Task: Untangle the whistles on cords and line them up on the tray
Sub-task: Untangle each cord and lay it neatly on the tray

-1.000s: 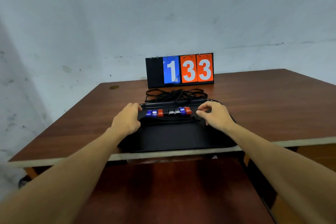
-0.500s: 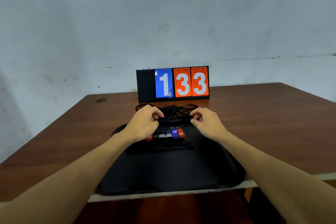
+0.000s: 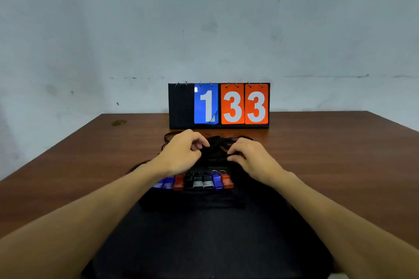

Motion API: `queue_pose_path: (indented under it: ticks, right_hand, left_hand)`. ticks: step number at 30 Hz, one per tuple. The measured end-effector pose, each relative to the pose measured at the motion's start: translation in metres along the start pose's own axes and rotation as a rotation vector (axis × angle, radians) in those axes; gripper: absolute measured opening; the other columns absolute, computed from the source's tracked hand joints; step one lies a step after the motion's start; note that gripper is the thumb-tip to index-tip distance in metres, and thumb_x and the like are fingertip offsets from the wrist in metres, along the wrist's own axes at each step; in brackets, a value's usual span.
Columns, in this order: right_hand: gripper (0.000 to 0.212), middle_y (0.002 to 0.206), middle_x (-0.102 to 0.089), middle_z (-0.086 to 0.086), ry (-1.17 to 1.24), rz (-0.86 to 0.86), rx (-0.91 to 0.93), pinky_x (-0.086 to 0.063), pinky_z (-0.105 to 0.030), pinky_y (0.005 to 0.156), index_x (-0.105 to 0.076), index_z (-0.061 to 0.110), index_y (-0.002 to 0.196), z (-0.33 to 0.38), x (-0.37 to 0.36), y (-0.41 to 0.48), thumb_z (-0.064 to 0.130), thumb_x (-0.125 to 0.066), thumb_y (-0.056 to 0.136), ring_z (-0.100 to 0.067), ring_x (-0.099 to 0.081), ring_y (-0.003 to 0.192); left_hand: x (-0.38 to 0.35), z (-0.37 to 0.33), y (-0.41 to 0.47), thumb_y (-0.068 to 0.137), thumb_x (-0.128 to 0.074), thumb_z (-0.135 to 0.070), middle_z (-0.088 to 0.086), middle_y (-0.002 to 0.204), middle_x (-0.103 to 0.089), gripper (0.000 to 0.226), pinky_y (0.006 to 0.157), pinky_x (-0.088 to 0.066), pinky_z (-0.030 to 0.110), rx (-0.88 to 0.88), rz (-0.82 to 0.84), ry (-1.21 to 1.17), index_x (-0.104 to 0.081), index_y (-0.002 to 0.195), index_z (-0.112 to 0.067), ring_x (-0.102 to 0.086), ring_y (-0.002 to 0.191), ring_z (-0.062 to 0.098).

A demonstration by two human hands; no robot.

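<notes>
The left hand (image 3: 181,156), fingers curled, pinches the tangled black cords (image 3: 217,146) from one side, and the right hand (image 3: 251,158) pinches them from the other. Nearer, the small coloured plastic whistles (image 3: 197,181) already lie in a row on the flat black tray (image 3: 204,244). The cords behind look unsorted, so untangling remains.

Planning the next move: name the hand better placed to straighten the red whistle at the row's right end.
Right, probably. The right hand sits just behind that red whistle; the left hand is over the row's other end. Both hold the cords.
</notes>
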State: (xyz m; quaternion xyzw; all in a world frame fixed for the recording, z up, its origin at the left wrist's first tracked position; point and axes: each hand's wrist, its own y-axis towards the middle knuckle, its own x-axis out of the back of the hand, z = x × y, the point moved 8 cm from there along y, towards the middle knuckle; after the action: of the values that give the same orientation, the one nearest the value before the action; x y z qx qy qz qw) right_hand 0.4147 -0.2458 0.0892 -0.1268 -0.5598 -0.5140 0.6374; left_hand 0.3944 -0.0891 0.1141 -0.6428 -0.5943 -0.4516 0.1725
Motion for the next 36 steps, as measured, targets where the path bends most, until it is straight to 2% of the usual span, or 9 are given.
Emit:
queue_pose_path:
  ticks: [2, 5, 11, 15, 19, 23, 28, 32, 36]
  right_hand:
    - [0.016, 0.099, -0.062, 0.004, 0.063, -0.061, -0.044, -0.042, -0.011, 0.075, -0.068, 0.015, 0.103, 0.000, 0.010, -0.001, 0.022, -0.063, 0.090, -0.005, -0.054, 0.087]
    - [0.014, 0.092, -0.064, 0.006, 0.150, -0.122, -0.109, -0.044, -0.010, 0.068, -0.067, 0.016, 0.102, 0.002, 0.027, -0.005, 0.022, -0.060, 0.092, -0.003, -0.060, 0.080]
    - [0.011, 0.084, -0.064, 0.006, 0.278, -0.257, -0.183, -0.048, -0.009, 0.065, -0.065, 0.015, 0.099, 0.017, 0.073, -0.016, 0.019, -0.055, 0.095, -0.003, -0.063, 0.075]
    - [0.014, 0.083, -0.066, 0.003, 0.440, -0.327, -0.212, -0.055, -0.020, 0.073, -0.066, 0.012, 0.100, 0.028, 0.099, -0.027, 0.010, -0.053, 0.095, -0.008, -0.064, 0.076]
    - [0.015, 0.082, -0.066, 0.004, 0.507, -0.358, -0.198, -0.055, -0.020, 0.073, -0.065, 0.014, 0.100, 0.041, 0.123, -0.035, 0.008, -0.052, 0.095, -0.010, -0.066, 0.076]
    - [0.028, 0.077, -0.066, 0.002, 0.603, -0.420, -0.146, -0.056, -0.023, 0.071, -0.062, 0.026, 0.082, 0.056, 0.149, -0.044, 0.004, -0.051, 0.095, -0.013, -0.065, 0.071]
    - [0.028, 0.075, -0.066, 0.000, 0.829, -0.453, -0.132, -0.056, -0.023, 0.067, -0.066, 0.017, 0.080, 0.066, 0.170, -0.057, -0.002, -0.051, 0.094, -0.011, -0.063, 0.067]
    - [0.020, 0.077, -0.066, -0.007, 1.046, -0.496, -0.166, -0.057, -0.028, 0.072, -0.068, 0.007, 0.089, 0.060, 0.178, -0.064, 0.000, -0.051, 0.094, -0.018, -0.064, 0.073]
    - [0.018, 0.076, -0.063, -0.007, 1.286, -0.529, -0.168, -0.055, -0.028, 0.071, -0.067, 0.004, 0.092, 0.054, 0.185, -0.071, 0.000, -0.050, 0.095, -0.018, -0.063, 0.069]
  left_hand:
    - [0.001, -0.005, -0.002, 0.084, -0.053, 0.003, -0.002, 0.103, -0.054, 0.033, 0.077, -0.040, 0.012, -0.005, 0.000, -0.003, -0.065, 0.101, -0.024, -0.054, 0.093, 0.007]
    - [0.010, -0.015, -0.006, 0.085, -0.052, 0.003, -0.002, 0.098, -0.053, 0.032, 0.072, -0.039, 0.012, -0.008, -0.023, -0.018, -0.065, 0.103, -0.021, -0.052, 0.083, 0.007]
    - [0.034, -0.009, -0.028, 0.085, -0.052, 0.000, 0.003, 0.084, -0.053, 0.029, 0.065, -0.037, 0.020, 0.145, -0.136, -0.143, -0.065, 0.095, -0.025, -0.050, 0.074, 0.013]
    - [0.049, -0.027, -0.034, 0.085, -0.053, -0.003, 0.001, 0.086, -0.058, 0.029, 0.068, -0.041, 0.023, 0.158, -0.130, -0.228, -0.061, 0.102, -0.025, -0.054, 0.075, 0.013]
    - [0.050, -0.065, -0.035, 0.086, -0.057, -0.007, 0.001, 0.098, -0.056, 0.032, 0.070, -0.042, 0.023, 0.117, -0.054, -0.239, -0.056, 0.113, -0.024, -0.057, 0.080, 0.014]
    - [0.043, -0.101, -0.036, 0.088, -0.060, -0.011, 0.003, 0.126, -0.045, 0.049, 0.060, -0.042, 0.015, 0.053, 0.000, -0.190, -0.044, 0.133, -0.022, -0.062, 0.072, 0.012]
    - [0.024, -0.126, -0.038, 0.090, -0.060, -0.015, 0.000, 0.150, -0.031, 0.070, 0.064, -0.050, 0.017, 0.026, 0.080, -0.185, -0.021, 0.148, -0.026, -0.063, 0.066, 0.010]
    - [0.006, -0.140, -0.041, 0.093, -0.058, -0.019, 0.013, 0.131, -0.053, 0.056, 0.056, -0.044, 0.011, 0.027, 0.128, -0.114, -0.034, 0.143, -0.018, -0.060, 0.062, 0.007]
    - [-0.002, -0.153, -0.041, 0.092, -0.058, -0.018, 0.003, 0.114, -0.061, 0.026, 0.061, -0.048, 0.012, -0.019, 0.122, -0.130, -0.059, 0.116, -0.010, -0.064, 0.076, 0.014]
